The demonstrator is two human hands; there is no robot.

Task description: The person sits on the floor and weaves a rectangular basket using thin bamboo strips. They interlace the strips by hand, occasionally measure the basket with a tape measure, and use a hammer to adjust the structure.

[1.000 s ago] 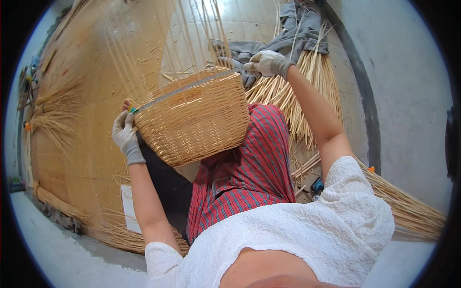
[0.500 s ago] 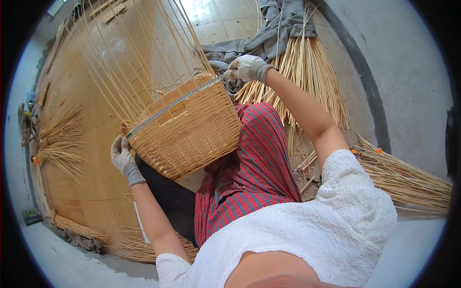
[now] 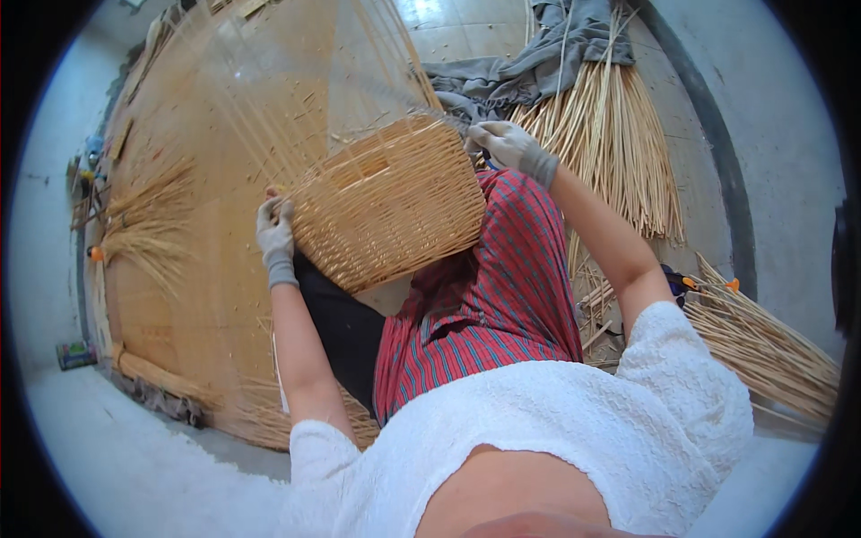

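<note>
I see both gloved hands gripping half-woven basket (image 3: 390,202): left hand (image 3: 273,233) on rim, right hand (image 3: 504,145) at far edge. Walls done, uprights still loose; border left imo.

Both arms raised, gloved left hand (image 3: 274,235) & right hand (image 3: 504,145) fingers curled gripping.

Place: basket-weaving workshop
Evidence: reed bundles (image 3: 601,143) far right, loose stalks (image 3: 148,229) left, wooden work board (image 3: 206,179), bare concrete floor (image 3: 789,161)

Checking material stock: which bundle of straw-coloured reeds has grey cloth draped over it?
The upright reed bundle behind the right hand; the others lie uncovered.
</note>
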